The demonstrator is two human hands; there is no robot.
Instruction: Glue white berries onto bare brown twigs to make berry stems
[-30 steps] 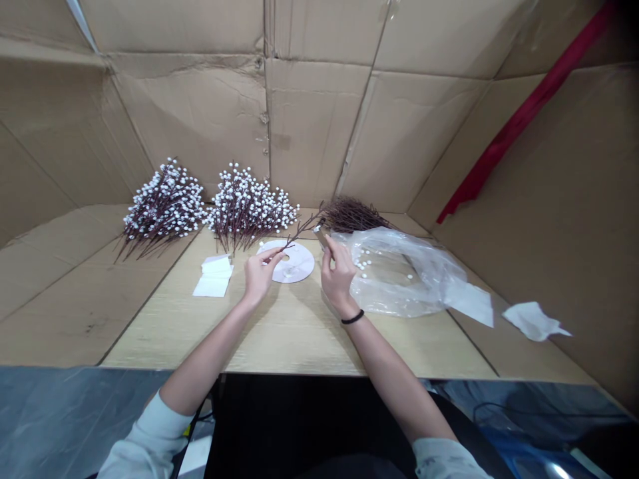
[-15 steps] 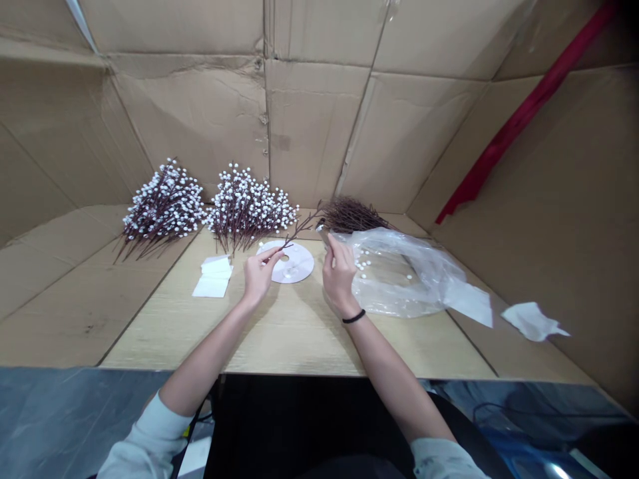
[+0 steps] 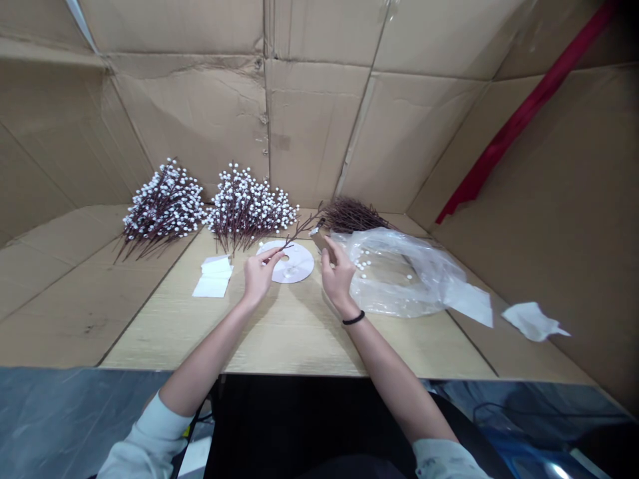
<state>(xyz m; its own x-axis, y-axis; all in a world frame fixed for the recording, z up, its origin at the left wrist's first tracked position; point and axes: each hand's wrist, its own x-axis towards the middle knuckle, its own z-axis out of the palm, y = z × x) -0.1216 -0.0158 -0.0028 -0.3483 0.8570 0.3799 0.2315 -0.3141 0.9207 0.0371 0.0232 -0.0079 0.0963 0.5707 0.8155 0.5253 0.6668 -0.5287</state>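
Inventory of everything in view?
Bare branch: 1, brown, left hand
Small object, unclear: 1, brown, right hand
Berry bunches: 2, white and brown, back left
Twig pile: 1, brown, behind bag
Disc: 1, white, between hands
Plastic bag: 1, clear, right side
Loose beads: several, white, at bag
Papers: 3, white, one left, two right
Strip: 1, red, right wall
Table: 1, tan, centre
Cardboard walls: several, brown, around table
Wristband: 1, black, right wrist
Hands: 2, bare, centre

We see matt cardbd walls [image 3: 319, 133], glossy clr plastic film [image 3: 399, 303], smooth wood-look worktop [image 3: 294, 339], matt paper pcs [image 3: 213, 279] & dull brn twig [image 3: 299, 232].
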